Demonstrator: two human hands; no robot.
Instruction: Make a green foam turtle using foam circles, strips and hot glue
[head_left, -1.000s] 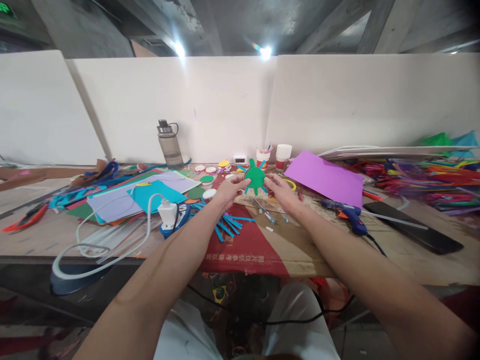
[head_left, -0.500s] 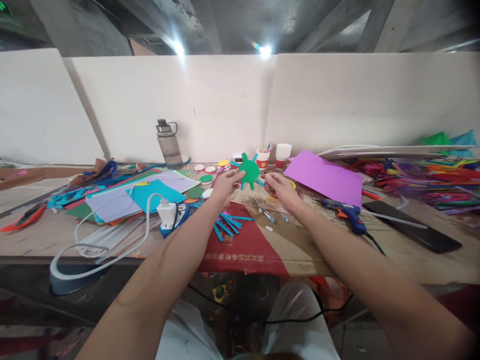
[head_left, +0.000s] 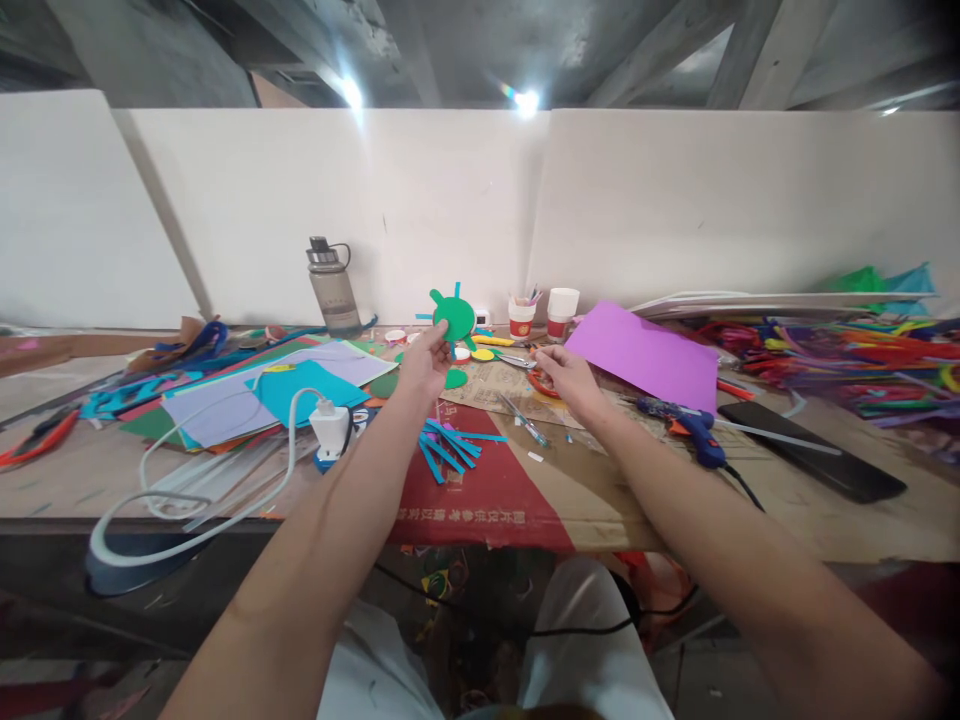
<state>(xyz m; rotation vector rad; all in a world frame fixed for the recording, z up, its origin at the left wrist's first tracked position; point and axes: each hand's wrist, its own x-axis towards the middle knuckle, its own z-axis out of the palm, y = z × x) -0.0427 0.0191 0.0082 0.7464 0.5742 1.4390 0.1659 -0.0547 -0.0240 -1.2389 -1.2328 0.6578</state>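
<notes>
A green paper cutout [head_left: 454, 319], round with small tabs and blue strips sticking out, is pinched in my left hand [head_left: 426, 365] above the table. My right hand [head_left: 564, 374] is closed on orange-handled scissors [head_left: 517, 361], whose blades point left over the cardboard. Below the hands, a bunch of blue paper strips [head_left: 450, 450] lies on the red part of the cardboard. A pen [head_left: 525, 420] rests beside the strips. Green and yellow discs [head_left: 482, 354] lie between and behind the hands.
On the left are coloured paper sheets [head_left: 225, 400], a white plug with cable [head_left: 328, 425] and a bottle [head_left: 334, 295]. Paper cups [head_left: 562, 310] stand at the back. Purple paper [head_left: 649, 355], a glue gun [head_left: 697, 435] and a black phone [head_left: 814, 450] lie right.
My left hand has moved left and slightly up with the green cutout, which has turned. My right hand has closed on the scissors. The view has shifted slightly.
</notes>
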